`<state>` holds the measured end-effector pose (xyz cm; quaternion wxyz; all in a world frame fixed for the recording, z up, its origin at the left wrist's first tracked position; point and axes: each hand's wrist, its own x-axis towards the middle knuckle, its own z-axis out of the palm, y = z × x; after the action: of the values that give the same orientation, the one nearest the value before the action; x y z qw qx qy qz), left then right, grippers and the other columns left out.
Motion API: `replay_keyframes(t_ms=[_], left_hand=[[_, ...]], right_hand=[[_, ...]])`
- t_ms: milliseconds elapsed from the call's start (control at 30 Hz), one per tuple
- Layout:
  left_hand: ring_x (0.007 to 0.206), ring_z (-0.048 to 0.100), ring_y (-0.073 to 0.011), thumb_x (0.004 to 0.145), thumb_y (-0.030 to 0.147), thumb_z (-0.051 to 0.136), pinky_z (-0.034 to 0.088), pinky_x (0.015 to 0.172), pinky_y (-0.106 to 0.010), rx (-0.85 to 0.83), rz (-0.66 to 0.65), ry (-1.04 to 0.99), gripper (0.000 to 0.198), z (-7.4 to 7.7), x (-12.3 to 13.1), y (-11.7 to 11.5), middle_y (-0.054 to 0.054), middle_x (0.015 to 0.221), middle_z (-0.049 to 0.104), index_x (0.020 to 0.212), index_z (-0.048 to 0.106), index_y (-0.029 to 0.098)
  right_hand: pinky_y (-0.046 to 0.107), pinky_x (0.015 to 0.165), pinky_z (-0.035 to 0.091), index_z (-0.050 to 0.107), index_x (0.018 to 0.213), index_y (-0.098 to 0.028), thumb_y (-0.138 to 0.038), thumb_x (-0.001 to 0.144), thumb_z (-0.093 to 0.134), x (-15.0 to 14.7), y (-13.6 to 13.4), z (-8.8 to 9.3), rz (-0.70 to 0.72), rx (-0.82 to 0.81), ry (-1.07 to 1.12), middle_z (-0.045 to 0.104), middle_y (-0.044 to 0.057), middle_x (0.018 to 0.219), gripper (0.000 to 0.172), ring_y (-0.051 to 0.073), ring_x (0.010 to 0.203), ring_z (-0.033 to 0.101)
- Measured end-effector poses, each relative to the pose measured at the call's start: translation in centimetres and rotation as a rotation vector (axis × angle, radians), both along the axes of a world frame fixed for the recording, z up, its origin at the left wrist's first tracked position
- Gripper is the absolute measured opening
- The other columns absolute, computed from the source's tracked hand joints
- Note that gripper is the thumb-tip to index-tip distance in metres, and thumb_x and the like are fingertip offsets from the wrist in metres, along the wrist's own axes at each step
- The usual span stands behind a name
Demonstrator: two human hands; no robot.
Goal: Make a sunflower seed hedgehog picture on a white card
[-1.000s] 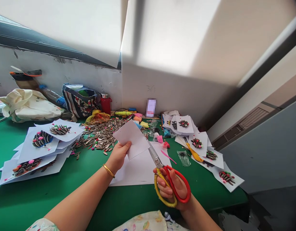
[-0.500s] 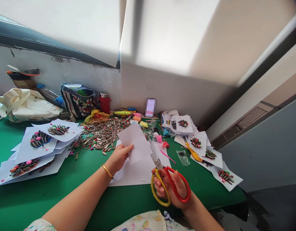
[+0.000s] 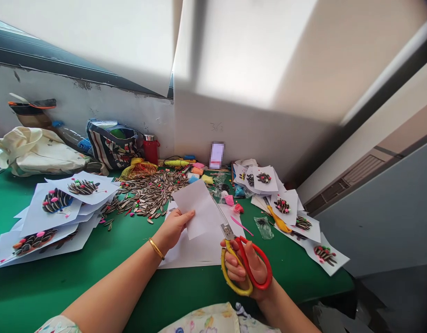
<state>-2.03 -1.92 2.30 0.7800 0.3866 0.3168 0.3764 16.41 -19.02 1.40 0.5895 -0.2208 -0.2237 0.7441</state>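
Between thumb and fingers, my left hand (image 3: pixel 175 226) pinches a sheet of white paper (image 3: pixel 201 208), raised above the table. My right hand (image 3: pixel 243 266) grips a pair of scissors (image 3: pixel 246 263) with one yellow and one red handle loop. The blades point away from me, close together along the right edge of the held paper; whether they touch it I cannot tell. Under both hands more white paper (image 3: pixel 188 256) lies on the green table (image 3: pixel 123 249). A pink plastic tool (image 3: pixel 241 225) rests to the right of the blades.
Striped sunflower seeds (image 3: pixel 151 192) are heaped at the centre back. White cards with seed-and-clay figures (image 3: pixel 57 201) pile up at left, others (image 3: pixel 291 203) at right. Clay lumps (image 3: pixel 229 200), a small plastic bag (image 3: pixel 264 227), a red bottle (image 3: pixel 151 149) and a phone (image 3: pixel 217 155) stand or lie behind.
The scissor blades have come closer together. The scissors have turned slightly in my right hand, and the held paper has shifted a little to the right.
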Motion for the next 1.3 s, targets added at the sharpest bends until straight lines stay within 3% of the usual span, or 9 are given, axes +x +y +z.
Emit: replay_keyframes(t_ms=[133, 367, 767, 1300], left_hand=[[0.088, 0.072, -0.0285, 0.064, 0.031, 0.086, 0.055, 0.075, -0.035, -0.025, -0.005, -0.003, 0.043, -0.2, -0.1, 0.2, -0.015, 0.101, 0.076, 0.101, 0.073, 0.013], [0.089, 0.072, -0.0252, 0.07, 0.025, 0.082, 0.057, 0.074, -0.031, -0.076, 0.027, -0.088, 0.038, -0.1, -0.2, 0.5, -0.012, 0.105, 0.075, 0.104, 0.071, 0.015], [0.078, 0.073, -0.0184, 0.082, 0.012, 0.068, 0.06, 0.074, -0.028, -0.192, 0.205, -0.159, 0.018, 0.5, -0.4, 1.4, -0.008, 0.091, 0.076, 0.1, 0.069, 0.012], [0.078, 0.072, -0.0176, 0.082, 0.011, 0.067, 0.06, 0.072, -0.027, -0.212, 0.215, -0.161, 0.018, 0.5, -0.3, 1.4, -0.008, 0.094, 0.076, 0.1, 0.07, 0.012]], right_hand=[[0.016, 0.042, 0.02, 0.066, 0.109, -0.014, -0.064, 0.087, 0.06, 1.4, 0.0, 0.7, -0.094, 0.006, 0.012, 0.041, -0.006, 0.066, 0.055, 0.002, 0.046, 0.017], [0.025, 0.06, 0.034, 0.063, 0.116, -0.019, -0.071, 0.079, 0.063, 1.9, -1.1, 1.4, -0.049, -0.014, -0.184, 0.051, 0.004, 0.085, 0.064, 0.012, 0.067, 0.041], [0.025, 0.06, 0.028, 0.06, 0.126, -0.016, -0.065, 0.088, 0.052, 1.4, -2.1, 0.3, 0.078, 0.055, -0.261, 0.049, 0.005, 0.087, 0.062, 0.011, 0.066, 0.036], [0.024, 0.059, 0.027, 0.058, 0.127, -0.014, -0.063, 0.091, 0.05, 1.3, -2.2, -0.2, 0.101, 0.073, -0.248, 0.049, 0.006, 0.089, 0.061, 0.01, 0.065, 0.036]])
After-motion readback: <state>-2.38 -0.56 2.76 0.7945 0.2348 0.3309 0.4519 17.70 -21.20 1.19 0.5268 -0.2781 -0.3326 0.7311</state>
